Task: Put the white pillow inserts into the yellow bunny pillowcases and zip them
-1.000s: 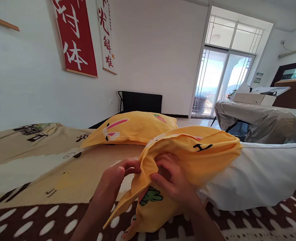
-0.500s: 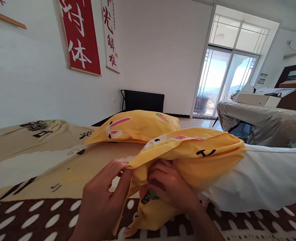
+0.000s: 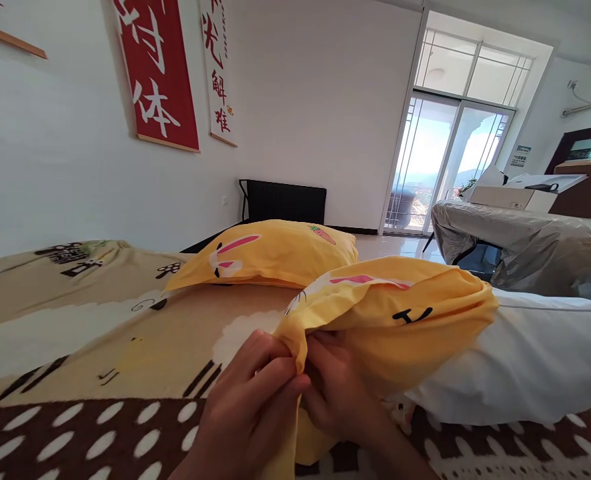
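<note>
A yellow pillowcase (image 3: pixel 400 313) printed with rabbits and carrots is bunched over one end of a white pillow (image 3: pixel 535 353) lying on the bed. My left hand (image 3: pixel 255 407) pinches the near edge of the pillowcase, fingers closed on the fabric. My right hand (image 3: pixel 345 393) is beside it, fingers curled into the folds at the pillowcase's opening. Both hands touch each other at the cloth's edge. Behind them lies a second pillow (image 3: pixel 270 253) in a matching yellow case.
The bed carries a beige cartoon-print cover (image 3: pixel 75 327) and a brown band with white ovals (image 3: pixel 75 433). Red and white wall banners (image 3: pixel 160 73) hang at the left. A plastic-covered piece of furniture (image 3: pixel 515 240) stands at the right before a glass door (image 3: pixel 440 167).
My left hand moved right and closed on the pillowcase edge next to my right hand. The hanging flap of yellow cloth has been gathered up.
</note>
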`<state>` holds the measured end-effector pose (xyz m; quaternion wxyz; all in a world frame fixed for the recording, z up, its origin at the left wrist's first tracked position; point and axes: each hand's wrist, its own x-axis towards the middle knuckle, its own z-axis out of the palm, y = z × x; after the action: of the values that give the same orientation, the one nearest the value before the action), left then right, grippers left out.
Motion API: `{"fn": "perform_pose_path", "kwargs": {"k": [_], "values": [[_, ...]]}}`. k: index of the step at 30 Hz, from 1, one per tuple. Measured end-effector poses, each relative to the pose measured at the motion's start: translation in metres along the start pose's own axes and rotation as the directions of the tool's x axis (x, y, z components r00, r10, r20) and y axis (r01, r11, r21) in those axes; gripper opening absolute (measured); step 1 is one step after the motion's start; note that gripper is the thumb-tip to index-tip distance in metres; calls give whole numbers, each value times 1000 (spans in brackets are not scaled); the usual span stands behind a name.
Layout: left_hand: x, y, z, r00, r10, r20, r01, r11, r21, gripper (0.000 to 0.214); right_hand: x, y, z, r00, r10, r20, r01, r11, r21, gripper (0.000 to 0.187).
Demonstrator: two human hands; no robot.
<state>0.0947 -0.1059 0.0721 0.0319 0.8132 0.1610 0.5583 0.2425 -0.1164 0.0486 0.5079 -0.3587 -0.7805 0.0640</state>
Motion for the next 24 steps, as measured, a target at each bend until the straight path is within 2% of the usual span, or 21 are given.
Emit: {"fn": "perform_pose_path", "kwargs": {"k": [3,6,8,10,12,15,18,21,24], "values": [[-5,-8,2,997,-79,2,78,992,-95,20,1,-4,-1,996,87,3,-86,981,171,14],[-9,-20,-6,987,-146,63,157,963,-218,14,0,-4,-7,978,209,25,-203,908,367,18],[-8,-28,-13,983,-143,118,169,950,-262,16,0,0,-10,969,248,-17,-214,869,446,19],[-6,-37,-18,973,-156,172,195,952,-237,19,0,5,-11,966,251,-58,-196,863,466,17],[-3,-44,-19,955,-190,225,233,956,-180,23,1,11,-11,977,196,-83,-144,894,423,13],[-2,-53,-12,928,-279,247,316,941,-123,27,5,18,-9,990,61,-130,-27,968,249,14],[-4,-56,-1,937,-301,177,325,938,-122,25,8,24,-4,973,-38,-228,60,994,91,14],[-4,-50,8,954,-281,106,293,949,-115,18,8,27,2,942,-74,-328,88,996,28,9],[-5,-44,14,961,-271,62,275,958,-78,15,7,29,6,926,-101,-363,109,994,1,6]]}}
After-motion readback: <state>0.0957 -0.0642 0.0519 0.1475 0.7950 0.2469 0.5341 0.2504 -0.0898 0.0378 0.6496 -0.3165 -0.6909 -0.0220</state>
